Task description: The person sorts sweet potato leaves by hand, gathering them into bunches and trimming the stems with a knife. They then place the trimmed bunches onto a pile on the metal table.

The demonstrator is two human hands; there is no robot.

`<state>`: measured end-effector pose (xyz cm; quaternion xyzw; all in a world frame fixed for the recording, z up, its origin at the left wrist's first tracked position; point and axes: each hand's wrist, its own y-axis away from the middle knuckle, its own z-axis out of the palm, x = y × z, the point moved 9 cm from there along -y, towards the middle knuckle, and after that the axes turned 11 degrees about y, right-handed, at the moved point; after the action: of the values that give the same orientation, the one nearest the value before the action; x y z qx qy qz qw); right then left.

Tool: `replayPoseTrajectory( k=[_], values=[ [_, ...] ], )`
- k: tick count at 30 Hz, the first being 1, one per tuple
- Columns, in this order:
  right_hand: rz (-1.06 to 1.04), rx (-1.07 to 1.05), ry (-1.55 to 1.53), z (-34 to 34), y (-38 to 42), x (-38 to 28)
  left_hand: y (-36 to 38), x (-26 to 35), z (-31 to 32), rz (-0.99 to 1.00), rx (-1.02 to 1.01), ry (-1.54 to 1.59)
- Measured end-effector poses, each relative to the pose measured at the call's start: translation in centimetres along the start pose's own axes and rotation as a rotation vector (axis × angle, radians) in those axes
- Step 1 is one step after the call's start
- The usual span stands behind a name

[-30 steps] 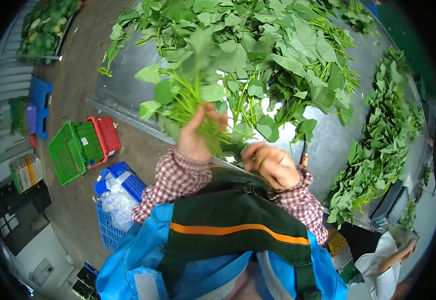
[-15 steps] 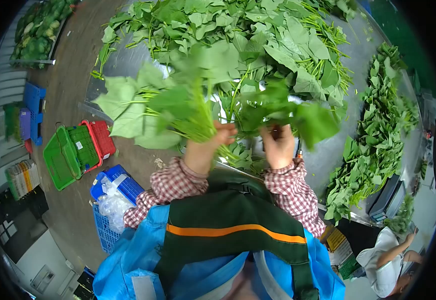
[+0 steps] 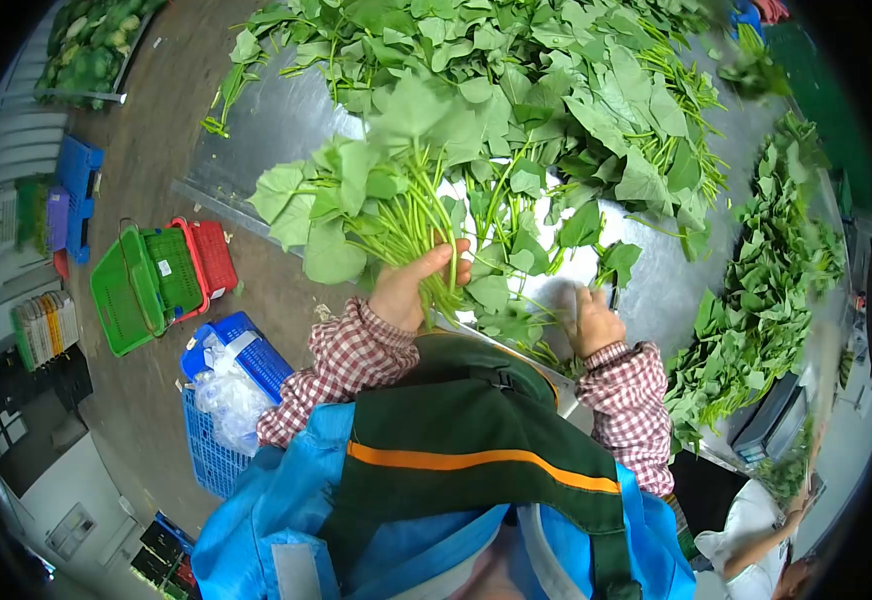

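Left hand (image 3: 424, 283), fingers curled around the stems, holds a bunch of leafy greens (image 3: 386, 215) above the near edge of the bench (image 3: 661, 285). Right hand (image 3: 594, 322) extends forward beside loose sprigs (image 3: 512, 326); its grip cannot be determined.

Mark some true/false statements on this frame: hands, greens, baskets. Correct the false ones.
1. The left hand holds a bunch of leafy stems. True.
2. The right hand grips that same bunch of leafy stems. False: it is apart from it, off to the right, low by the table's near edge.
3. A green basket stands right beside a red basket. True.
4. The blue lattice basket nearest the person shows only leaves at its top. False: crumpled clear plastic shows there.
5. A long row of greens lies along the right side of the table. True.
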<state>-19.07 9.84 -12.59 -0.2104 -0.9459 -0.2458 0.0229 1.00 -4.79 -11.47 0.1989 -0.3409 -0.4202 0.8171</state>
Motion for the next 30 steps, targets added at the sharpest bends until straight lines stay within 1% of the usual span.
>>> replayPoseTrajectory(
  k=[2,3,4,5,6,7,8,10,11,12,14,16,17,18,19,20,22,24,25,26,28,29,30],
  values=[
    [-0.175,0.334,-0.634,-6.5,-0.6,-2.2,-0.4,0.0,-0.4,0.014,-0.053,-0.042],
    [-0.01,0.057,-0.948,-6.0,-2.1,-3.0,0.1,0.9,1.0,0.084,-0.095,-0.04],
    [0.059,0.087,-0.98,-6.0,-3.6,-3.5,0.1,1.4,1.6,0.139,-0.127,-0.076],
    [0.046,0.276,-0.892,-6.5,-5.2,-4.2,0.2,1.9,2.1,0.194,-0.159,-0.111],
    [0.104,0.19,-0.716,-5.3,-7.1,-5.2,0.4,2.5,2.5,0.252,-0.189,-0.144],
    [0.059,0.222,-0.639,-3.9,-8.4,-6.4,0.5,3.2,2.4,0.317,-0.154,-0.236],
    [0.013,0.256,-0.56,-3.1,-9.1,-7.4,0.5,3.5,2.0,0.303,-0.101,-0.214],
    [-0.162,0.244,-0.98,-5.6,-8.3,-8.2,0.4,4.4,1.0,0.288,0.004,-0.152],
    [-0.12,0.134,-1.238,-6.5,-7.0,-7.6,0.4,4.0,-0.3,0.211,-0.014,-0.105],
    [-0.132,0.195,-1.343,-5.8,-7.2,-6.1,0.2,3.6,-1.3,0.199,0.013,-0.065],
    [0.105,0.092,-1.251,-1.2,-8.4,-2.4,0.0,2.6,-2.8,0.159,0.064,0.004],
    [0.078,-0.069,-1.493,-3.2,-6.4,-2.7,-0.8,2.4,-2.9,0.19,0.087,-0.016],
    [-0.02,-0.109,-1.635,-4.0,-5.4,-3.1,-0.8,2.0,-3.0,0.188,0.108,-0.034],
    [-0.024,-0.063,-1.695,-4.9,-4.7,-3.1,-1.2,1.7,-2.8,0.186,0.118,-0.056],
    [-0.029,-0.067,-1.713,-4.6,-4.8,-3.1,-1.6,1.3,-2.2,0.184,0.162,-0.116],
    [-0.034,-0.075,-1.729,-3.9,-4.9,-3.2,-2.7,0.3,-2.0,0.183,0.145,-0.196],
    [-0.106,-0.154,-1.835,-2.7,-4.9,-5.0,-5.3,-2.7,-3.4,0.184,0.124,-0.36],
    [-0.107,-0.252,-2.079,-3.2,-3.8,-6.0,-7.1,-5.0,-4.5,0.114,0.189,-0.359],
    [-0.083,-0.267,-2.103,-2.8,-3.2,-5.2,-7.2,-4.4,-3.9,0.171,0.191,-0.292],
    [-0.132,-0.375,-2.011,-2.1,-2.6,-4.0,-6.9,-4.1,-3.8,0.187,0.205,-0.278],
    [-0.021,-0.372,-1.19,2.1,-2.3,0.3,-4.8,-1.7,-2.4,0.212,0.236,-0.257],
    [-0.166,0.289,-0.486,0.8,-2.2,2.7,-4.3,-1.1,-2.6,0.202,0.198,-0.241],
    [0.152,0.395,-0.421,-3.3,-1.6,3.0,-3.9,-0.4,-2.6,0.214,0.181,-0.223]
  ],
)
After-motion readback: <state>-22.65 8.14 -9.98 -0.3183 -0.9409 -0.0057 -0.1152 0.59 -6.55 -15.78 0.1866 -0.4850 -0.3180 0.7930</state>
